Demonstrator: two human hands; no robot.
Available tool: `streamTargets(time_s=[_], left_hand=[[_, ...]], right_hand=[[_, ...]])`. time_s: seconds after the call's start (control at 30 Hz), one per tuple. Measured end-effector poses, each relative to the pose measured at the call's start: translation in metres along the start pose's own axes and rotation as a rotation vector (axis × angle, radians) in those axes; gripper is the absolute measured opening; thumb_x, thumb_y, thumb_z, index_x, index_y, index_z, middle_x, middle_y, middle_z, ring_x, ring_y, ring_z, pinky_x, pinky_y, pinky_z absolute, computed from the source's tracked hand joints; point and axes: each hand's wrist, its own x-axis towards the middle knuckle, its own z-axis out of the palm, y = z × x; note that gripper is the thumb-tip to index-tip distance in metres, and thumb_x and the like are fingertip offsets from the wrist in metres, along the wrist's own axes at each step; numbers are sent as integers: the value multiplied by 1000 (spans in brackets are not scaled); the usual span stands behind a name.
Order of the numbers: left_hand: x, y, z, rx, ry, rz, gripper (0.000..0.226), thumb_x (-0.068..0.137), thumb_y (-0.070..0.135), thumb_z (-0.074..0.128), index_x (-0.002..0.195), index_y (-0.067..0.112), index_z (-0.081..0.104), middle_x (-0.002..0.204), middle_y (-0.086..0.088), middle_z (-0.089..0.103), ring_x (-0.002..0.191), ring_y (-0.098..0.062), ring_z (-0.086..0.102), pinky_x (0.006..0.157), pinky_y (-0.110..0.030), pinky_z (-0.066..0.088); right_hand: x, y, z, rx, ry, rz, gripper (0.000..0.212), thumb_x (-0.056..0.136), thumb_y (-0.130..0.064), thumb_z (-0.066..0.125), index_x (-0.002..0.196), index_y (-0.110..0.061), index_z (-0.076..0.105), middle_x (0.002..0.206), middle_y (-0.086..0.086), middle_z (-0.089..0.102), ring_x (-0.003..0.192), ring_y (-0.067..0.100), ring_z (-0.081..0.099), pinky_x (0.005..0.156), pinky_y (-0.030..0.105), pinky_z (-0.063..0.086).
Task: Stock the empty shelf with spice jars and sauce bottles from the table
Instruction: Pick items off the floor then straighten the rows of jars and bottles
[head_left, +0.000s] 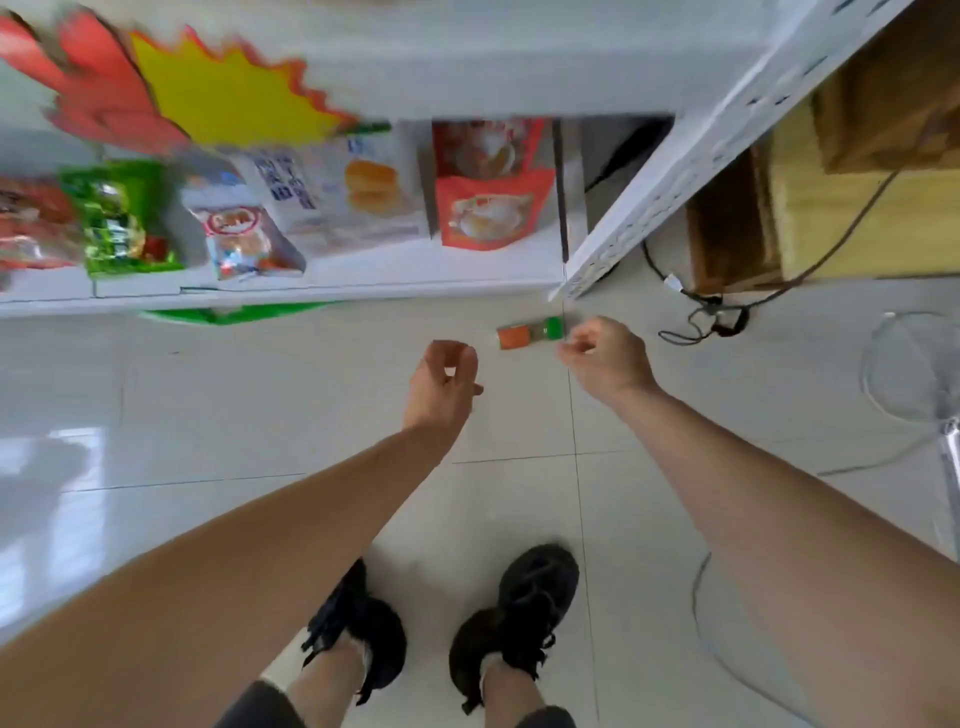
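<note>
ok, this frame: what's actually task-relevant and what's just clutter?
Task-relevant:
- spice jar, green cap, lying on its side on the floor
- right hand, fingers loosely curled beside the jar's cap, holding nothing
- left hand, curled, holding nothing
- white shelf

Lying about:
- snack bags on the shelf
- starburst price signs
- black cables
- wooden boxes

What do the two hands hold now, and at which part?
Nothing is held. The left hand and right hand hang loosely curled above the floor; the green-capped jar lies on the tiles by the right hand, ungripped.
</note>
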Motion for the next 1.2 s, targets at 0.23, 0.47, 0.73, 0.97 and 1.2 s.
streamTargets(time_s=[0.23, 0.47, 0.73, 0.97, 1.2], left_hand=[[118, -77, 65, 24, -17, -47, 21, 97, 28, 45, 106, 12, 55, 103, -4, 61, 83, -18, 67, 71, -37, 57], [182, -120, 108, 164, -113, -93, 55, 90, 43, 46, 123, 0, 53, 122, -28, 57, 112, -43, 55, 93, -49, 49], [176, -119, 119, 149, -122, -65, 30, 95, 23, 50, 120, 11, 61, 79, 2, 51, 63, -12, 44, 59, -25, 37], [126, -77, 83, 50, -42, -114, 7, 89, 16, 63, 93, 21, 64, 76, 2, 60, 71, -19, 54, 72, -38, 54], [45, 2, 31, -137, -44, -188, 13, 85, 7, 70, 82, 18, 64, 91, -10, 67, 87, -26, 66, 85, -43, 58]], right_hand=[[103, 76, 83, -30, 24, 67, 38, 88, -31, 63, 116, -6, 59, 118, 11, 62, 110, 30, 56, 84, 30, 43], [162, 112, 126, 15, 1, 69, 44, 93, -31, 57, 130, -9, 49, 128, 8, 58, 118, 29, 54, 90, 30, 42], [166, 113, 134, 71, 25, 70, 29, 90, -22, 56, 117, -12, 62, 115, 7, 67, 107, 27, 59, 85, 29, 44], [120, 77, 89, 170, 106, -1, 27, 85, -24, 65, 109, -11, 67, 108, 9, 67, 100, 25, 61, 87, 33, 50], [43, 1, 17, 308, 83, -32, 25, 89, -27, 63, 108, -11, 57, 104, 5, 62, 88, 20, 56, 68, 25, 44]])
